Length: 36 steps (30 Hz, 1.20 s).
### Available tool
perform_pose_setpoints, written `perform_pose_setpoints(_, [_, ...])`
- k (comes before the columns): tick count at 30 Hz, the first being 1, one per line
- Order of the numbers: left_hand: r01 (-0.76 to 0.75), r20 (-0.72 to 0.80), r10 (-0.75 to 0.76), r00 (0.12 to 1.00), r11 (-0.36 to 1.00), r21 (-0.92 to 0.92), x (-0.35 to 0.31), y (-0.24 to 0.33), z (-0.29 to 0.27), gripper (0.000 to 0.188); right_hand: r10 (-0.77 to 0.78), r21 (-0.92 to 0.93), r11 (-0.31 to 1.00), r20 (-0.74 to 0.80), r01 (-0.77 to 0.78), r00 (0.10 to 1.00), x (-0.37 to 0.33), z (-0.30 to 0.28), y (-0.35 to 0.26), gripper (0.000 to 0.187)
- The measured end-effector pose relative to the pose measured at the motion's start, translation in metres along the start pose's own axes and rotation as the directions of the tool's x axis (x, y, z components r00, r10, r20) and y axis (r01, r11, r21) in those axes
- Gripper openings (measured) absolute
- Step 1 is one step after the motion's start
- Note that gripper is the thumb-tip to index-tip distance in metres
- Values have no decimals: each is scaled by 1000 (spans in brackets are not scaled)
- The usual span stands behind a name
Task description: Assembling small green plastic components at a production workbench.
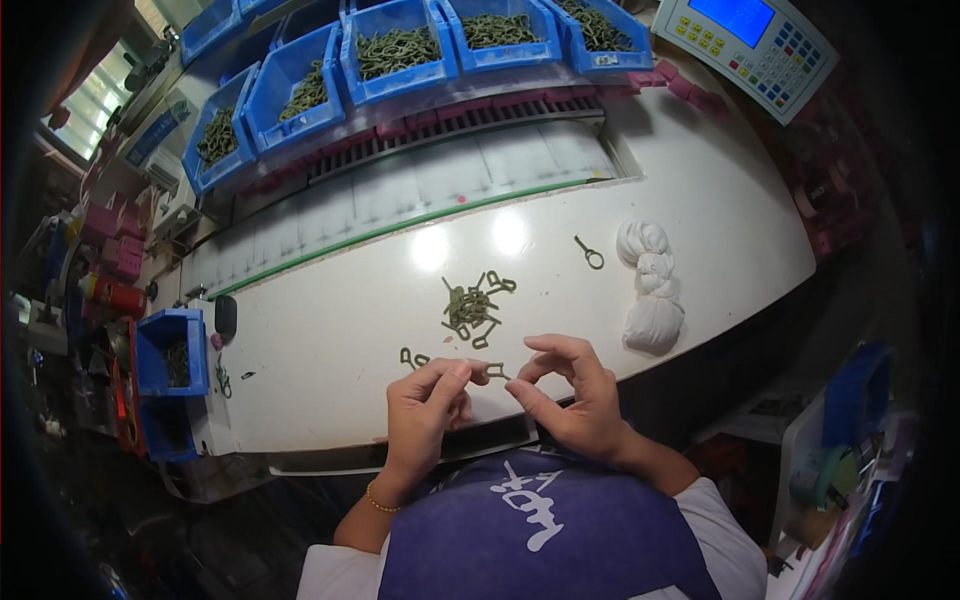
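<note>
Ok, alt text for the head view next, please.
A person's left hand holds a small green piece over a white table, the right hand close at its other end. A pile of similar pieces lies beyond, with a white bundle to the right and blue bins along the back.

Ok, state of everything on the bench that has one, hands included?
Left hand: pinching the small green piece
Small green piece: held, above the bench
Right hand: open, thumb at the piece
Green pile: loose, jumbled
Ring-ended piece: lying alone
White cloth: bunched, knotted
Front blue bins: open, holding green pieces
Screen: lit blue
</note>
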<state>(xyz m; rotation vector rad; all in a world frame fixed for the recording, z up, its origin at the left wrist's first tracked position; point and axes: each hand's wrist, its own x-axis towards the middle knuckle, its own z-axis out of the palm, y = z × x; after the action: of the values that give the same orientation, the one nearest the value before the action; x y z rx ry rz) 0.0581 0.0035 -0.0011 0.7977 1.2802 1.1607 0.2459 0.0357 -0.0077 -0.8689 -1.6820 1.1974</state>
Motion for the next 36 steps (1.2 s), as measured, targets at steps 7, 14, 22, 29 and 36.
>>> perform_pose_setpoints(7, [77,55,-72,996,993,-87,-2,0,-7,25,-16,7,1000,-3,16,1000,-1,5,3,50])
perform_pose_setpoints(14, [82,67,-76,995,991,-103,-1,-1,-7,24,-12,9,1000,-2,12,1000,-1,7,5,51])
perform_pose_setpoints(22, [59,6,-59,998,998,1,3,-2,-8,17,18,-85,996,79,-11,997,9,-3,6,39])
perform_pose_setpoints(29, [-205,-159,326,932,834,512,16,-5,-45,10,-162,-561,820,-37,114,986,64,-28,48,21])
perform_pose_setpoints(36, [-118,-230,364,903,723,681,14,4,-37,10,-228,-697,701,-16,152,974,74,-23,57,12])
